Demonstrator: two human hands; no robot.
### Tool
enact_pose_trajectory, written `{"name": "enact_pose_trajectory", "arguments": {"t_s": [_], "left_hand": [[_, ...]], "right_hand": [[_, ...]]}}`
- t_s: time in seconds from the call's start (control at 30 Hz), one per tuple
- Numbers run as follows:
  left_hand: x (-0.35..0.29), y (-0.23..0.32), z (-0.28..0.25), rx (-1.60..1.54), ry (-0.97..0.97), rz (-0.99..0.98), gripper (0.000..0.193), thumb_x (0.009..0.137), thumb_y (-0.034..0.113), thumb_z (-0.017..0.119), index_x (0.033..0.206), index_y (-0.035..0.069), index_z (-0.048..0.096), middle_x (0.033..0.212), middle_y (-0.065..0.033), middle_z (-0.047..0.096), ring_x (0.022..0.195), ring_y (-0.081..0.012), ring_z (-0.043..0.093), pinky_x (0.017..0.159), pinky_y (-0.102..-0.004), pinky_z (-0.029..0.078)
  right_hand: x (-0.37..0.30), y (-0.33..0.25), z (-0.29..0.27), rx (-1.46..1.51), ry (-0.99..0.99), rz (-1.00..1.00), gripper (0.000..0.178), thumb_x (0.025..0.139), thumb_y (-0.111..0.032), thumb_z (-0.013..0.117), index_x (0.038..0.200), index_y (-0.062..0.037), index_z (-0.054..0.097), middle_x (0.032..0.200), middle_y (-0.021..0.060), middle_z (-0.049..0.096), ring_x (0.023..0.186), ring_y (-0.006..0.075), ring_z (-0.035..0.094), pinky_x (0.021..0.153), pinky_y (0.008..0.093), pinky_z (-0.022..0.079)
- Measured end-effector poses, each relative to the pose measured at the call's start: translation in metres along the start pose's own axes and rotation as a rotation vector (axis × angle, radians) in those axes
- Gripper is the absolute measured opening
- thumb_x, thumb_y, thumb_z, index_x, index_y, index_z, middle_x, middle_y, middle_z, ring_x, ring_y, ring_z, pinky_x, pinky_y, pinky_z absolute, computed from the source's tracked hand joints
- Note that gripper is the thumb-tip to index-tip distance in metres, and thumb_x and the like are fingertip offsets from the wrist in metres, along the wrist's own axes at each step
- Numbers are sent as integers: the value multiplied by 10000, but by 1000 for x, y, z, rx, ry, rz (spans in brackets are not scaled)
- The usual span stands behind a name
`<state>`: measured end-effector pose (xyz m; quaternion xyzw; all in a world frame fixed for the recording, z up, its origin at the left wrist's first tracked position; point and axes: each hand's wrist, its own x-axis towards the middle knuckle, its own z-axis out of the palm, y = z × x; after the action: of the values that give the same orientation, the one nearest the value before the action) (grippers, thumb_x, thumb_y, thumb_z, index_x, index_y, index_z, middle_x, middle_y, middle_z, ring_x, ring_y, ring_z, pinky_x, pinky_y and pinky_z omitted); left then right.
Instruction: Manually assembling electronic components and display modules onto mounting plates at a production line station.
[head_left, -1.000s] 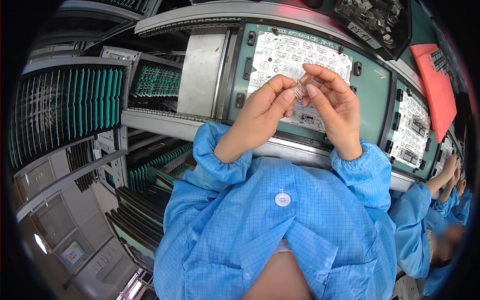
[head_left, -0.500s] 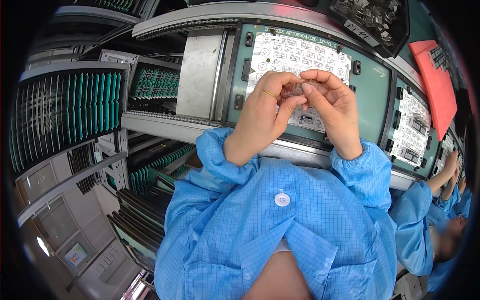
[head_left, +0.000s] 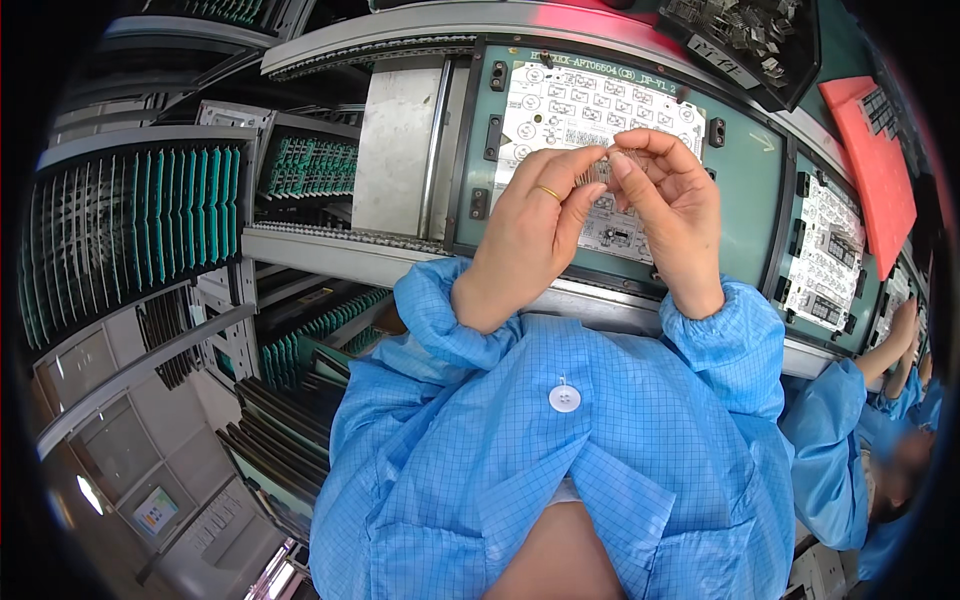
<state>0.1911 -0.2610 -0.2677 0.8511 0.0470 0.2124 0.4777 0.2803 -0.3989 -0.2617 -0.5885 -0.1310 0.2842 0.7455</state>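
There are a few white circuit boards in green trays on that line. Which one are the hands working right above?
The leftmost white board, directly behind the left hand and right hand, which pinch a small part together. The other white boards sit further right, untouched.

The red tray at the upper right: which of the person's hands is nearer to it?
Right. The right hand is closer to the red tray, though apart from it; the left hand is further left, beyond the right.

A grey conveyor line (head_left: 400, 262) carries green pallets (head_left: 745, 190), each holding a white circuit board (head_left: 570, 110).
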Motion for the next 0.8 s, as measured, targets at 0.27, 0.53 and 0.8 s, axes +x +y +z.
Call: {"name": "enact_pose_trajectory", "arguments": {"t_s": [0.27, 0.53, 0.8], "left_hand": [[-5, -7, 5, -471, -10, -326, 202, 1031, 156, 552, 1148, -8, 545, 882, -81, 637, 833, -152, 623, 722, -281, 513], [4, -3, -8, -885, -191, -576, 318, 1094, 301, 403, 1028, 25, 546, 744, 11, 468, 656, -81, 439, 601, -233, 406], [3, -16, -10, -1161, -398, -754, 347, 1088, 331, 418, 1048, 12, 547, 819, -39, 587, 686, -90, 518, 580, -227, 415]], "right_hand": [[-1, 4, 6, -53, 6, -118, 236, 955, 18, 620, 1189, 27, 585, 1118, 72, 625, 999, 107, 597, 866, 247, 502], [1, 11, 8, -192, -93, -297, 224, 958, 86, 565, 1176, 37, 567, 1189, 96, 569, 1100, 157, 579, 975, 290, 472], [-2, 7, 12, -80, -123, -238, 232, 962, 63, 578, 1191, 33, 560, 1179, 92, 583, 1080, 146, 582, 946, 279, 480]]}}
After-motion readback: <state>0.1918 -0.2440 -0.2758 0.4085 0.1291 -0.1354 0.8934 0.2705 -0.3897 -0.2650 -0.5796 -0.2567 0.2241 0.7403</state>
